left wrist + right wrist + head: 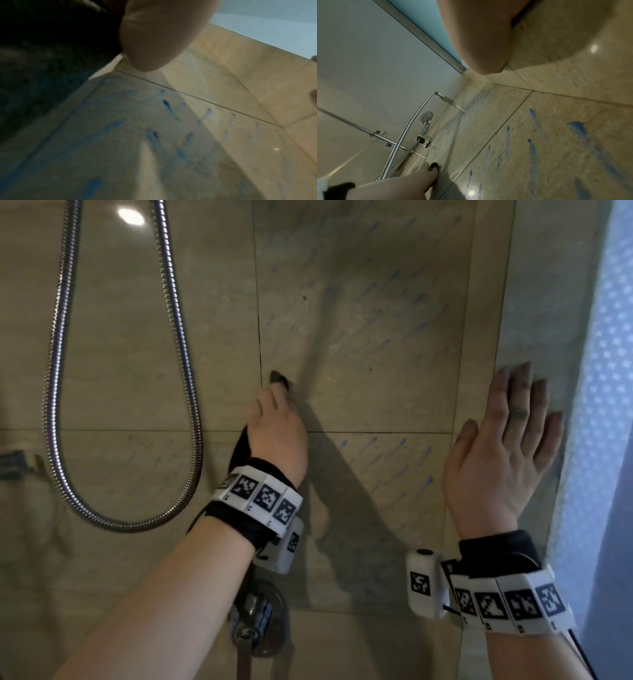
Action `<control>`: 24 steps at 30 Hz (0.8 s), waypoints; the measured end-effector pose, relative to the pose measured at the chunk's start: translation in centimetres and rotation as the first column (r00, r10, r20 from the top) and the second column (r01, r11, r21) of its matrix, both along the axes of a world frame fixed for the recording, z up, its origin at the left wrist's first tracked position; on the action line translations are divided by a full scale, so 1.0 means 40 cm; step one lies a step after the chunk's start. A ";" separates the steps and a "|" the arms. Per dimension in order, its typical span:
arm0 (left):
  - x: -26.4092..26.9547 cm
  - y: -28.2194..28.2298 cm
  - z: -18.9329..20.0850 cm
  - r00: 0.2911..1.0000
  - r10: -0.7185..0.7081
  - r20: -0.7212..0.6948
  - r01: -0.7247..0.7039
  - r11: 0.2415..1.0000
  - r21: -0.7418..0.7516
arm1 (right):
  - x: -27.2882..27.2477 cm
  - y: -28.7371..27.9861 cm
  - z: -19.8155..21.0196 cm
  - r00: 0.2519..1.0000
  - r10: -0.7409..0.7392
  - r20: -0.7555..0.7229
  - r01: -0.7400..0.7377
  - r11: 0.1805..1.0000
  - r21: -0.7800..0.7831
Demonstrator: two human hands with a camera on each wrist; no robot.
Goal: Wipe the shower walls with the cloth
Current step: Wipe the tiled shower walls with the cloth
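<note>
Two hands against beige shower wall (359, 302). Left hand (279, 429) curled round dark cloth (280, 378), pressing it to tile beside vertical grout line, cloth edge poking past fingertips and trailing under wrist. Right hand (503, 446) flat on wall near corner, fingers straight and slightly spread, holding nothing. Blue streaks (387, 337) smeared over tiles between and above both hands. Metal shower hose (186, 361) looping at left; frosted panel (603, 405) at right

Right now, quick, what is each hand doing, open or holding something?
Left hand: curled round the dark cloth, pressing it to the shower wall.
Right hand: open, fingers straight, flat against the wall, holding nothing.
</note>
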State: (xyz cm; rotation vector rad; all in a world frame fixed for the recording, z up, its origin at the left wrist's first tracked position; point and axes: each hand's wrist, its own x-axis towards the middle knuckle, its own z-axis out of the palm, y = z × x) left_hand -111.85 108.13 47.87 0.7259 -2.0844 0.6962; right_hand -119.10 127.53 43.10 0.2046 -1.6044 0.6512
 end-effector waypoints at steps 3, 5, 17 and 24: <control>-0.004 0.055 -0.001 0.975 -0.190 0.111 0.186 0.981 0.045 | 0.007 -0.005 0.003 1.000 0.023 0.017 -0.022 1.000 -0.014; -0.003 0.078 0.005 0.925 -0.341 0.170 0.338 0.940 0.047 | 0.017 -0.011 0.008 0.998 0.060 0.035 -0.059 0.998 -0.023; 0.025 -0.020 0.044 0.425 -0.764 -0.485 0.728 -0.030 0.685 | 0.108 -0.142 0.007 0.674 0.723 0.152 -0.739 0.655 0.161; 0.106 0.007 0.069 0.379 -0.714 -0.589 0.594 -0.301 0.746 | 0.133 -0.169 0.027 0.212 0.841 0.498 -0.912 0.354 -0.209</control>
